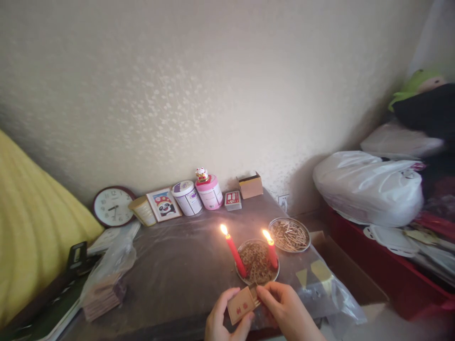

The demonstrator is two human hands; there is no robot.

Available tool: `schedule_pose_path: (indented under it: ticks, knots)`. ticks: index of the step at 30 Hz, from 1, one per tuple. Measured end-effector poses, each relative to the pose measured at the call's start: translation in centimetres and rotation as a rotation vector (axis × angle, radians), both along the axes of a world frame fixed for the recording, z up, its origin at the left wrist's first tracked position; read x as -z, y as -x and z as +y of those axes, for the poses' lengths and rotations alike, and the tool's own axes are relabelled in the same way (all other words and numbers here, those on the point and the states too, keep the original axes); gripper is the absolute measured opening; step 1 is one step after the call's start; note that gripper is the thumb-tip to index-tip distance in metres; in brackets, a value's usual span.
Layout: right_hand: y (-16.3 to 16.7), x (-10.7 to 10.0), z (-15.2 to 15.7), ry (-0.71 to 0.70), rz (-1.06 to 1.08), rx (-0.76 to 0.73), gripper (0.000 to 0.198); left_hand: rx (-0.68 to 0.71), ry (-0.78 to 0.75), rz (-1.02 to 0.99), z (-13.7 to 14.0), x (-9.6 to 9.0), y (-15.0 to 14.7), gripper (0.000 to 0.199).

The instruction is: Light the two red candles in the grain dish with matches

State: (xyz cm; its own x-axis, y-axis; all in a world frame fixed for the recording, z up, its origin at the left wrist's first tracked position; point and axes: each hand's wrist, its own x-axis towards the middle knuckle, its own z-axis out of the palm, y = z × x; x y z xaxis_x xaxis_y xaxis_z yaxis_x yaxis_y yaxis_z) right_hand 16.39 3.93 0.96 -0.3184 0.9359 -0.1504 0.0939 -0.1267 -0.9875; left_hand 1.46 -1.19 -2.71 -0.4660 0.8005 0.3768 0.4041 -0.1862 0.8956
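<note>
My left hand (pixel 227 318) grips a small tan matchbox (pixel 241 307) with red characters, held low in front of the table. The box's inner tray is slid partly out on the right, and pale match ends show in it. The fingers of my right hand (pixel 280 303) are closed at that open end; whether they also pinch a match I cannot tell. Just beyond my hands, a round dish of brown grains (pixel 256 260) holds two lit red candles, the left candle (pixel 236 255) leaning left and the right candle (pixel 272 254) nearly upright.
A second dish (pixel 289 234) with many pale sticks stands back right. Along the wall are a clock (pixel 113 206), a panda picture (pixel 164 205), two tins, a card box (pixel 232 201) and a cardboard box (pixel 250 185). Clear plastic (pixel 341 293) hangs off the right edge.
</note>
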Motion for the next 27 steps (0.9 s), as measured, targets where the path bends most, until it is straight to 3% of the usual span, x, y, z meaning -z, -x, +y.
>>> schedule_pose_path:
  ticks: [4,9,12,14,17,21,27]
  knots:
    - [-0.6,0.2,0.5,-0.025,-0.032,0.026,0.041,0.02,0.02,-0.051,0.1,-0.2,0.2,0.032]
    - [-0.8,0.3,0.6,-0.042,-0.076,0.009,0.043,0.08,0.108,-0.265,0.3,0.0,0.3,0.038]
    - [-1.5,-0.5,0.5,-0.181,-0.15,0.058,0.033,0.112,0.165,-0.327,0.5,0.3,0.5,0.042]
    - [-1.9,-1.1,0.3,-0.352,-0.217,0.055,0.018,0.118,0.156,-0.318,0.6,0.4,0.6,0.041]
    - [-2.3,-1.8,0.1,-0.519,-0.277,-0.069,0.015,0.116,0.128,-0.257,0.5,0.2,0.6,0.037]
    - [-2.2,-1.5,0.0,-0.559,-0.355,-0.159,0.02,0.131,0.151,-0.229,0.4,-0.2,0.3,0.035]
    - [-2.2,-0.6,0.3,-0.573,-0.425,-0.159,0.022,0.168,0.177,-0.173,0.4,0.0,0.2,0.035]
